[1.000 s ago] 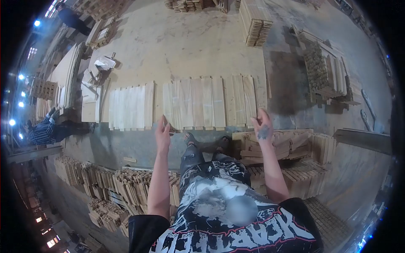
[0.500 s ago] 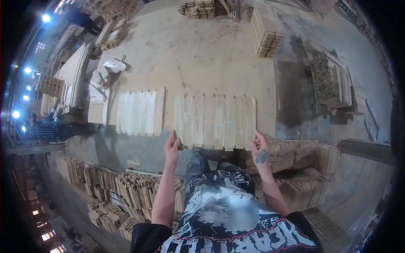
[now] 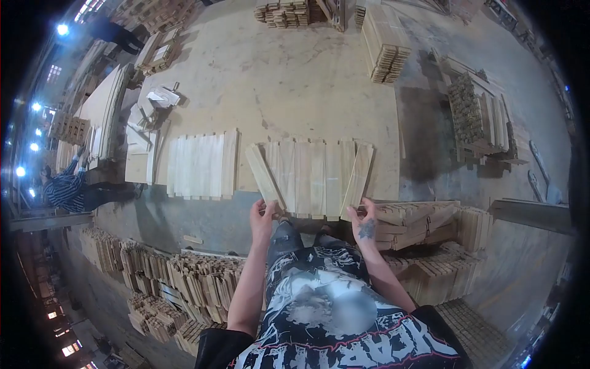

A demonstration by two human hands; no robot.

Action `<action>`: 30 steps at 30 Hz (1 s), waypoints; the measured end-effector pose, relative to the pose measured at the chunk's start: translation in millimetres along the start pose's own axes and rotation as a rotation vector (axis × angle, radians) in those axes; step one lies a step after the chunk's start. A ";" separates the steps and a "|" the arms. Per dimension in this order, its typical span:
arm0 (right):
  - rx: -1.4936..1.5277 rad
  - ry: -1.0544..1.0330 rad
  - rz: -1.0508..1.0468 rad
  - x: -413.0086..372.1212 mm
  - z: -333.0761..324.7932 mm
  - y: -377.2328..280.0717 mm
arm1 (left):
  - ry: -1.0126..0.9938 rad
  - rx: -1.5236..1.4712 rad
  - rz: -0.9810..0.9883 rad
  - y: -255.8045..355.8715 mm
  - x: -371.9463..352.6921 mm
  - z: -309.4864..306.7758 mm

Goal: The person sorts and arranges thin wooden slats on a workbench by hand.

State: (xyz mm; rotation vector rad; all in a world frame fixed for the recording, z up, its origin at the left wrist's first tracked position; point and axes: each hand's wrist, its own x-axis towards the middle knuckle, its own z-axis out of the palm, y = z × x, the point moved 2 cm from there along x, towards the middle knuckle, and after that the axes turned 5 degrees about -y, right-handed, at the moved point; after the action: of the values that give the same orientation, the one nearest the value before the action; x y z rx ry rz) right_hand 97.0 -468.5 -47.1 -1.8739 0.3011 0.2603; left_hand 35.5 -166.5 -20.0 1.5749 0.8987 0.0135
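Pale wood boards (image 3: 310, 175) sat edge to edge in a row before us, over the concrete floor (image 3: 295, 80) and just beyond our knees. Our left hand (image 3: 262, 216) had curled its fingers round the near end of the outermost board on that side. Our right hand (image 3: 362, 220) was closed on the near end of the opposite outer board. Both outer boards slanted inward toward us. A second row of boards (image 3: 200, 166) lay to the left, and stacked timber (image 3: 418, 218) sat beside our right hand.
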 end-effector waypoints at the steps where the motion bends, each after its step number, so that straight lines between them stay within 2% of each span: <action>1: -0.008 0.037 0.006 2.6 4.6 4.6 | 0.004 -0.040 -0.046 5.3 -1.0 3.2; 2: -0.073 0.012 0.087 4.2 4.4 11.7 | -0.035 -0.010 -0.062 6.2 -0.8 1.0; 5: 0.140 -0.117 0.084 8.7 -0.7 16.7 | -0.140 0.022 -0.097 10.4 1.3 -12.8; 8: 0.147 -0.271 0.183 -1.5 -10.8 -24.7 | -0.184 -0.051 -0.094 15.2 -6.8 -14.9; 11: 0.001 -0.340 0.094 3.5 17.6 -17.6 | -0.196 -0.121 -0.079 12.2 -8.7 13.8; 12: -0.089 -0.243 0.074 -1.4 23.8 -28.3 | -0.208 -0.169 -0.095 8.2 -7.7 20.7; 15: 0.246 -0.322 0.286 -9.8 19.8 -45.2 | -0.220 -0.164 -0.129 17.4 -11.8 16.0; 16: 0.251 -0.366 0.298 -10.0 11.0 -49.6 | -0.224 -0.187 -0.148 34.0 -20.9 12.4; 19: 0.183 -0.431 0.155 -11.7 11.9 -61.2 | -0.249 -0.173 -0.135 34.0 -24.4 23.5; 20: 0.210 -0.453 0.081 -9.0 28.2 -46.0 | -0.261 -0.152 -0.115 28.9 -21.4 32.3; 23: 0.132 -0.345 -0.017 -9.2 54.5 -39.6 | -0.288 -0.207 -0.141 -1.8 -8.8 55.0; 24: 0.095 -0.360 -0.001 -8.9 55.2 -42.9 | -0.313 -0.266 -0.162 5.5 -14.3 57.6; 27: -0.147 -0.385 -0.110 -9.4 50.2 -49.9 | -0.312 -0.158 -0.065 22.3 -23.1 56.4; 28: -0.178 -0.408 -0.202 -5.2 57.3 -27.7 | -0.328 -0.068 -0.057 17.5 -19.9 55.9; 30: -0.247 -0.526 -0.185 -7.8 58.1 -29.2 | -0.389 0.170 0.052 2.3 -15.0 50.0</action>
State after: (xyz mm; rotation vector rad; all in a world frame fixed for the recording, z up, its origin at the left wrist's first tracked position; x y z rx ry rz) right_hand 97.6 -404.0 -36.8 -1.9778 -0.2727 0.6698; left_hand 50.7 -216.4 -23.0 1.6824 0.5633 -0.3295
